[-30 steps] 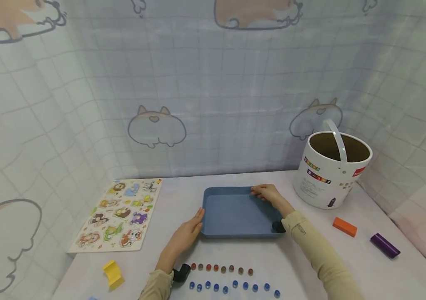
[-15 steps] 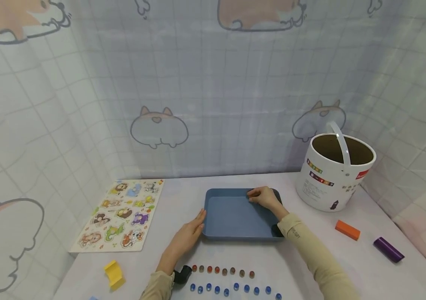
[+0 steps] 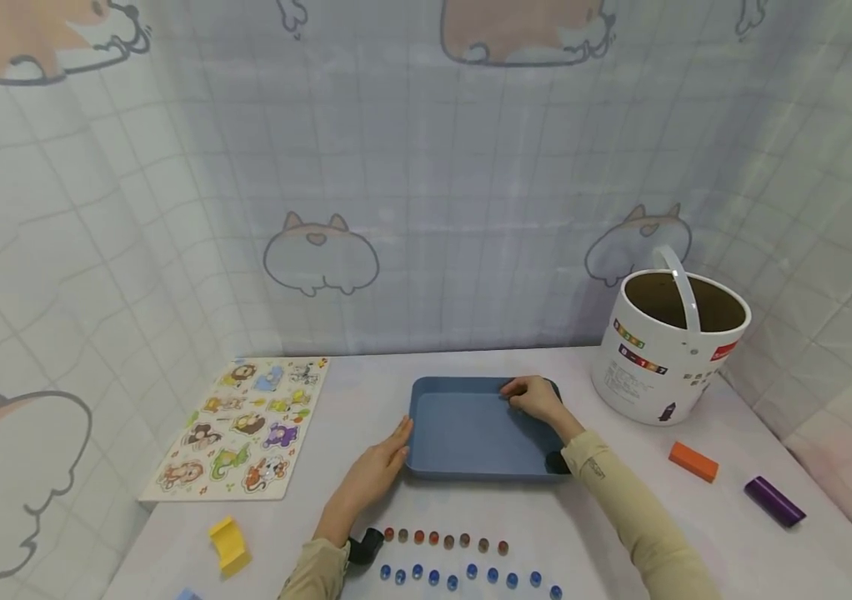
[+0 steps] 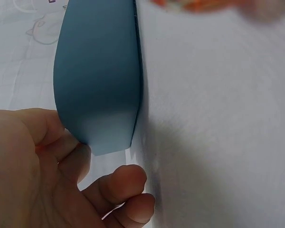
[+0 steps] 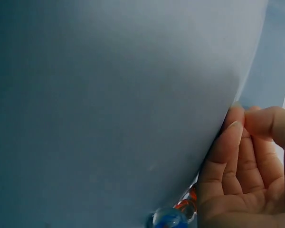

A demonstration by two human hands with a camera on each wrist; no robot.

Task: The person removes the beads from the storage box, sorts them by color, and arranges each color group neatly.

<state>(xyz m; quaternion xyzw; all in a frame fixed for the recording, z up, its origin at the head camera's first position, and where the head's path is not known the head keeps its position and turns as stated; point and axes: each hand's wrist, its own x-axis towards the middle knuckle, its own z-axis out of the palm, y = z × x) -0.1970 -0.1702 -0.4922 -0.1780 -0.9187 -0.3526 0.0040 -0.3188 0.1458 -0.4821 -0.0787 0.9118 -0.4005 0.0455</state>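
A shallow blue tray (image 3: pixel 463 425) lies in the middle of the white table. Against its left side rests my left hand (image 3: pixel 369 477), fingers mostly straight; the left wrist view puts the fingertips by the tray's outer wall (image 4: pixel 97 85). Inside the far right part of the tray is my right hand (image 3: pixel 534 397), fingers bent and fingertips down at its surface. Close up, thumb and index finger (image 5: pixel 228 140) come together; I cannot tell whether they pinch something. A blue glass marble (image 5: pixel 170 218) and orange-red marbles (image 5: pixel 187 204) show below that palm, hidden in the head view.
Near the front lie a row of reddish-brown marbles (image 3: pixel 433 538) and a row of blue marbles (image 3: pixel 434 577). An animal puzzle board (image 3: pixel 242 429) and a yellow block (image 3: pixel 229 547) are left. Right stand a white bucket (image 3: pixel 644 367), an orange block (image 3: pixel 694 462) and a purple block (image 3: pixel 774 502).
My right hand has come from the tray's far rim a little inward and left, then slightly back right. The left hand keeps its place at the tray's side.
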